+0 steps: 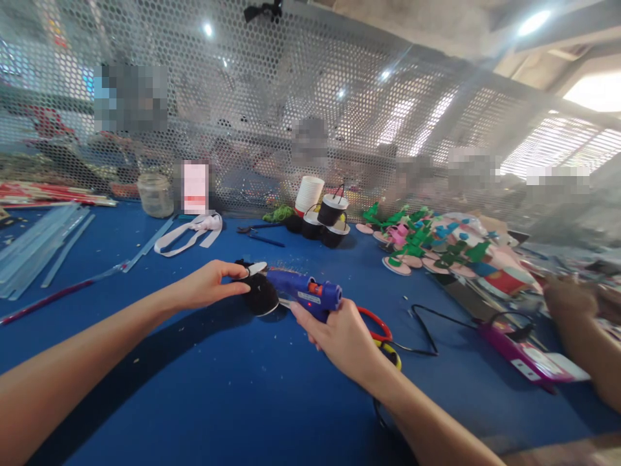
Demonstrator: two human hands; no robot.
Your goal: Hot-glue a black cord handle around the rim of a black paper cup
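Note:
My left hand (223,283) is closed, with thumb and fingertips pinching at the top of a small black cup (262,296). The cup has a pale rim along its lower edge and stands tilted on the blue table. By the fingertips is a small white oval piece (257,267); whether it is fixed to the cup I cannot tell. My right hand (339,333) is wrapped round a blue hot glue gun (301,289), its nozzle pointing at the cup. Scissors with red and yellow handles (378,323) lie under that hand, partly hidden, a blade showing beside the cup.
Black cups (334,210) and stacked white cups (309,193) stand behind. White ribbon (189,230), a glass jar (155,195) and clear strips (36,249) lie left. Right are green craft pieces (414,239), a pink power strip (524,353) and another person's hand (572,301).

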